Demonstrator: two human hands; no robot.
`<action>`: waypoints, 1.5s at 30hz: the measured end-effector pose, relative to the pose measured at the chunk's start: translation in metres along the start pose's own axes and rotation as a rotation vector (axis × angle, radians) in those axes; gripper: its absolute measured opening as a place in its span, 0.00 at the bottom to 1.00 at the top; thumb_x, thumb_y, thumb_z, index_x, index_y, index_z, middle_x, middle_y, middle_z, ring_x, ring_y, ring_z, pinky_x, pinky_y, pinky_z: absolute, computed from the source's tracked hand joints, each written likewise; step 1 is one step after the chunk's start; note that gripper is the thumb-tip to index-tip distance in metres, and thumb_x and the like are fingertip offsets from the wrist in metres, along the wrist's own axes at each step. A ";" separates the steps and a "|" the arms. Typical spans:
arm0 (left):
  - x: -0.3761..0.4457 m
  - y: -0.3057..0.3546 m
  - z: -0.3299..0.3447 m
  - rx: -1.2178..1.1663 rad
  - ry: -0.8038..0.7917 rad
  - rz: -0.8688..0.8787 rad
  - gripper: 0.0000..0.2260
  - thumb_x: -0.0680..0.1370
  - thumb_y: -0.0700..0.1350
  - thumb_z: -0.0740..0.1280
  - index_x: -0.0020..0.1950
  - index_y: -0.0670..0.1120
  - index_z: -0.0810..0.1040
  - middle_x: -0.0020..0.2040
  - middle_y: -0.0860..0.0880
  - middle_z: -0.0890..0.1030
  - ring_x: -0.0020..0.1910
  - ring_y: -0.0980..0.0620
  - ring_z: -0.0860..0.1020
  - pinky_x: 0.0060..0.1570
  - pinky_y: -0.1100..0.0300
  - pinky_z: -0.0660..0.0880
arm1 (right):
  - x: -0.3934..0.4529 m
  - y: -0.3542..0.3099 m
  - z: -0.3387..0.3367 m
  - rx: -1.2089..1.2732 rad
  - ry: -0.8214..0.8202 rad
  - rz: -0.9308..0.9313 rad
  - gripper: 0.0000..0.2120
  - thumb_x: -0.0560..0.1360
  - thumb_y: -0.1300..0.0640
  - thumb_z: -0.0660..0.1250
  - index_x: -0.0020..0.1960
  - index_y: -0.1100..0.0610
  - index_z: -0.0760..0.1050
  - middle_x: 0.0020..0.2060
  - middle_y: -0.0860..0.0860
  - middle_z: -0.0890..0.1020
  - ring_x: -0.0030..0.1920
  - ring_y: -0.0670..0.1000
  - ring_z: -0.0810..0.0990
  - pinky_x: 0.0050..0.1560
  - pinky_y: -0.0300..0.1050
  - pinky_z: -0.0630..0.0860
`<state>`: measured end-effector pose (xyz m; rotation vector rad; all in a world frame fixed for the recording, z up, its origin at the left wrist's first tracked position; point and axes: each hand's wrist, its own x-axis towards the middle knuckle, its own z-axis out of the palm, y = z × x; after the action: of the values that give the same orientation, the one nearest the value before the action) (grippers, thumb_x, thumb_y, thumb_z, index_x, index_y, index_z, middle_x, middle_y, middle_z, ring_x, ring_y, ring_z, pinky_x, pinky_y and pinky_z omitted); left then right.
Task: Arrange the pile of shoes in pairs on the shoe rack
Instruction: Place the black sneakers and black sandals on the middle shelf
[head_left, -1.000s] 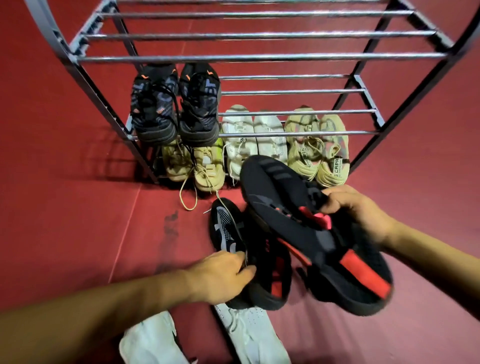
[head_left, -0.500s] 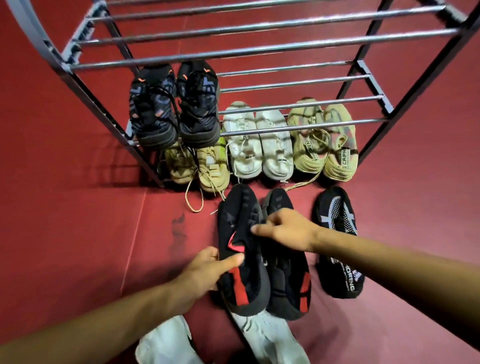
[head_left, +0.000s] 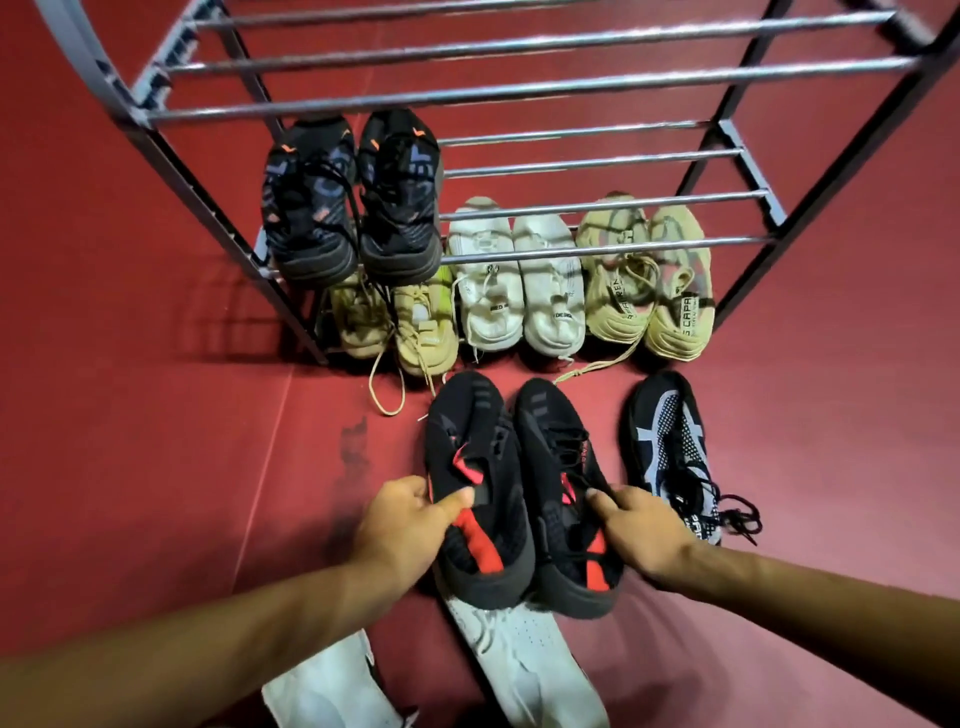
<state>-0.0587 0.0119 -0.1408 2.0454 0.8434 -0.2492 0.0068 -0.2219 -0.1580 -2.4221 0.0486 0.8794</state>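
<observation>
I am gripping the black-red pair at centre frame, left hand (head_left: 410, 525) pinching the left shoe (head_left: 475, 483), right hand (head_left: 641, 527) pinching the right shoe (head_left: 561, 483), and I should be lifting both level together toward the rack (head_left: 597, 156) above.

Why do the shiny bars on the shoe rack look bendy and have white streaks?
Head view: the wide-angle lens bows the shoe rack bars and posts near the edges; the white streaks are light glinting off metal; the rack's shadow falls left on the red floor.
</observation>
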 end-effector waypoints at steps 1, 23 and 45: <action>-0.003 0.001 -0.004 -0.023 0.016 0.038 0.26 0.72 0.53 0.76 0.27 0.45 0.63 0.18 0.55 0.63 0.24 0.54 0.62 0.29 0.56 0.60 | -0.002 0.002 -0.008 0.047 0.051 -0.031 0.20 0.82 0.47 0.60 0.36 0.58 0.71 0.33 0.51 0.78 0.39 0.55 0.77 0.39 0.49 0.67; 0.033 0.205 -0.051 -0.428 0.102 0.408 0.16 0.64 0.53 0.75 0.28 0.42 0.80 0.27 0.46 0.74 0.33 0.51 0.69 0.36 0.55 0.66 | 0.003 -0.099 -0.217 0.566 0.394 -0.512 0.16 0.69 0.55 0.69 0.32 0.66 0.69 0.26 0.54 0.64 0.28 0.50 0.60 0.31 0.49 0.52; 0.073 0.178 -0.016 0.175 0.083 0.742 0.42 0.64 0.69 0.73 0.75 0.59 0.66 0.71 0.51 0.71 0.70 0.53 0.70 0.70 0.54 0.67 | 0.058 -0.092 -0.182 -0.065 0.538 -0.639 0.41 0.60 0.33 0.78 0.68 0.48 0.73 0.61 0.49 0.79 0.63 0.50 0.75 0.63 0.41 0.71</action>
<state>0.1089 -0.0087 -0.0483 2.3935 0.0673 0.1837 0.1776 -0.2292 -0.0334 -2.4266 -0.5271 -0.0584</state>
